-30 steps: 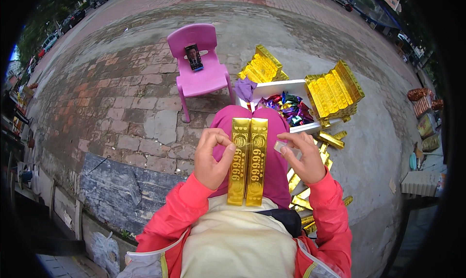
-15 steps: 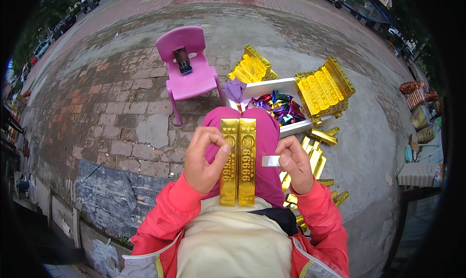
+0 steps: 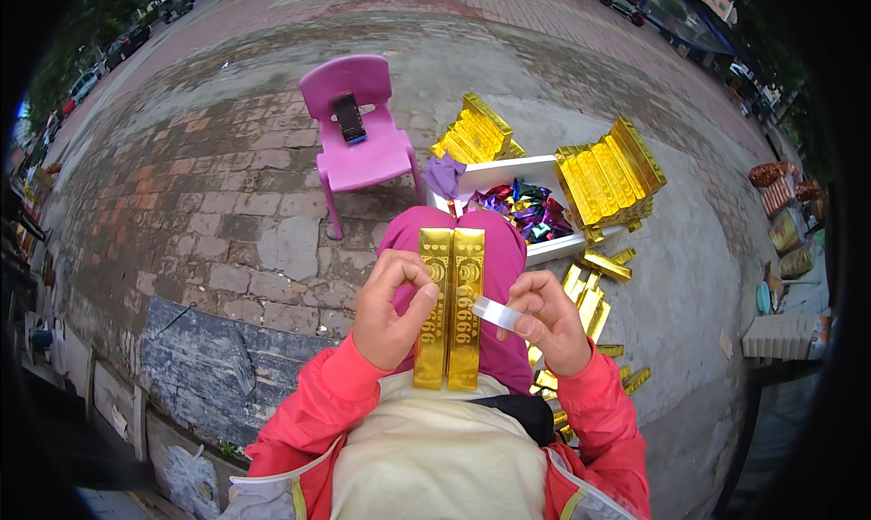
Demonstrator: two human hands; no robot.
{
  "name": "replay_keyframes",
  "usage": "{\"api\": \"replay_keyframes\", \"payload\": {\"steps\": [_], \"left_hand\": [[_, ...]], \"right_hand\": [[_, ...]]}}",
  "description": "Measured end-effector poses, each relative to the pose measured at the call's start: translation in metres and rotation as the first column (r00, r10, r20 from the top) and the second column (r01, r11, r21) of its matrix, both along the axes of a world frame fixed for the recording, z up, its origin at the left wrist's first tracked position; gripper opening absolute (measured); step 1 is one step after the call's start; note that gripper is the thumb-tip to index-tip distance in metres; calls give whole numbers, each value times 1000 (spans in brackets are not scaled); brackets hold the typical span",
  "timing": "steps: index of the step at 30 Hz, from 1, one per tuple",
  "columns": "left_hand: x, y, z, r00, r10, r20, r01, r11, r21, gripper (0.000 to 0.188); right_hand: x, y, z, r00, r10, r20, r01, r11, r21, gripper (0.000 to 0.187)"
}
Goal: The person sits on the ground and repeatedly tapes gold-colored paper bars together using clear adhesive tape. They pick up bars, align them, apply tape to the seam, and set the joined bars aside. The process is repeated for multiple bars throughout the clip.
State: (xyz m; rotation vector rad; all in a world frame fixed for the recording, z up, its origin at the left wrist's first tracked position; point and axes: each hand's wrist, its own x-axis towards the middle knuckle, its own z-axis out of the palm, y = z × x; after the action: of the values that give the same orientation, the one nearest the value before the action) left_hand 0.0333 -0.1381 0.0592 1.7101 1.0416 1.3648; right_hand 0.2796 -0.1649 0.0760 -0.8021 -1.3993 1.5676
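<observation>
Two long, flat gold foil bars, a left bar (image 3: 431, 352) and a right bar (image 3: 464, 357), lie side by side lengthwise on my lap, with a narrow gap between them. My left hand (image 3: 388, 313) is closed, thumb and forefinger pinched together over the left bar's outer edge; whatever sits between the fingertips is hidden. Between the thumb and fingers of my right hand (image 3: 555, 328) is a short strip of shiny, clear-looking tape (image 3: 494, 313). Its free end reaches the right bar's edge; whether it touches cannot be made out.
Beyond my knees stands a white box (image 3: 544, 250) of colourful foil pieces (image 3: 535, 213). Stacked gold bars (image 3: 610, 175) rise at its right, with another gold stack (image 3: 476, 132) behind. Loose gold bars (image 3: 590, 298) lie right of my legs. A pink chair (image 3: 367, 161) holds a phone (image 3: 348, 119).
My right hand has brought the tape strip leftward to the right bar's edge, tilting it. My left hand stays pinched by the left bar. The whole view has shifted slightly.
</observation>
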Motion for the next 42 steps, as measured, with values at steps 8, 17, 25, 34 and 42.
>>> {"api": "replay_keyframes", "payload": {"steps": [8, 17, 25, 34, 42], "left_hand": [[11, -3, -4, 990, -122, 69, 125, 991, -41, 7], [18, -13, -13, 709, -292, 642, 591, 742, -315, 11], [25, -19, -19, 840, -315, 442, 438, 875, -207, 12], [25, -24, -11, 952, -241, 188, 268, 954, -133, 8], [24, -22, -8, 994, -25, -105, 44, 982, 184, 13]], "right_hand": [[-2, 2, -8, 983, 103, -153, -116, 990, -79, 43], [-6, 0, -18, 988, 136, -74, -134, 990, 34, 46], [-12, 1, -7, 980, -6, 200, 6, 1000, 1, 40], [-24, -4, 0, 883, -207, 421, 122, 968, 221, 24], [-29, -4, 8, 717, -406, 567, 116, 871, 477, 21]]}}
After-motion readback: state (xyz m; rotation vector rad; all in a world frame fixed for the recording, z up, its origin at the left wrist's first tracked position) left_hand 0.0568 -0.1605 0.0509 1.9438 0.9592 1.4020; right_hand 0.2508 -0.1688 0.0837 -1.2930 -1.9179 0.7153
